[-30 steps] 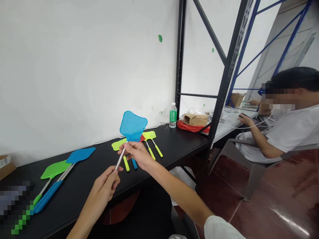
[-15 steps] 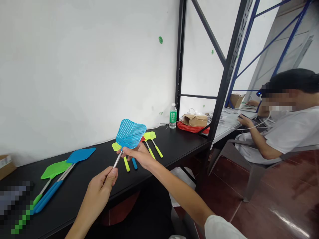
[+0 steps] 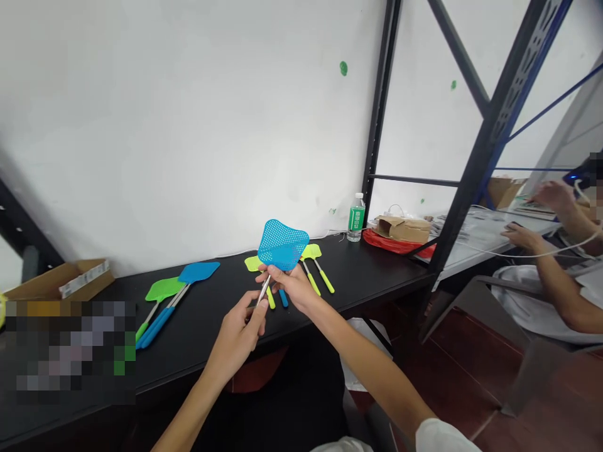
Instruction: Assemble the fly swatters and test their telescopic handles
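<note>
A blue fly swatter (image 3: 281, 243) is held up above the table, its perforated head tilted upward. My left hand (image 3: 244, 325) is closed round its thin metal shaft. Up at the neck, just under the head, my right hand (image 3: 296, 286) pinches it with the thumb on top. Behind my hands lie yellow-green fly swatters (image 3: 311, 252) and a blue handle (image 3: 283, 298), partly covered by the held one. To the left, a green fly swatter (image 3: 164, 289) lies beside blue fly swatters (image 3: 200, 272) whose heads overlap.
On the black table (image 3: 211, 339), a water bottle (image 3: 357, 218) stands near the wall. A brown paper packet (image 3: 404, 228) rests on red plastic (image 3: 377, 241). A cardboard box (image 3: 61, 279) is at far left. Metal rack posts (image 3: 475, 150) rise at right, where another person's arm (image 3: 556, 276) shows.
The view has swung left, so things appear further right and more of the cardboard box shows. Both hands keep hold of the blue fly swatter, whose head has turned slightly.
</note>
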Demonstrator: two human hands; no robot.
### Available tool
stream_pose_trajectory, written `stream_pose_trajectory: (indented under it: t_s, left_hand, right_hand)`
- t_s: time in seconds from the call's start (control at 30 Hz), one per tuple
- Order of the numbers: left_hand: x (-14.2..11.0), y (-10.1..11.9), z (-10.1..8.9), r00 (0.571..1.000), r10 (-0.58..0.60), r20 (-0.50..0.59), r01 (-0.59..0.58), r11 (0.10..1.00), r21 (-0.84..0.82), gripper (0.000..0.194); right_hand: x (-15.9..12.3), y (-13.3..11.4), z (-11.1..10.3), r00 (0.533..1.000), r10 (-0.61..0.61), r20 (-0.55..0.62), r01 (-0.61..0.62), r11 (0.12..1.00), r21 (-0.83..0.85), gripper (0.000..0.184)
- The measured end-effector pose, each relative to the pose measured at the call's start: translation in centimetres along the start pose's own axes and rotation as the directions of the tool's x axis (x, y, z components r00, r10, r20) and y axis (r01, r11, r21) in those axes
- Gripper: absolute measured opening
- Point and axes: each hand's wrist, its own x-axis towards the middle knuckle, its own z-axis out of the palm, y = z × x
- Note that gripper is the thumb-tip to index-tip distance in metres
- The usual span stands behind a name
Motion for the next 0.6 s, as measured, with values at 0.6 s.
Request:
stream_pose_trajectory:
  t_s: [0.6]
  left_hand:
    - [-0.1, 0.9, 0.0, 0.996, 0.044, 0.081, -0.053, 0.993, 0.106, 0.044]
  right_hand:
    - [0.8, -0.5, -1.6, 0.986, -0.020, -0.164, 0.023, 1.000, 0.018, 0.042]
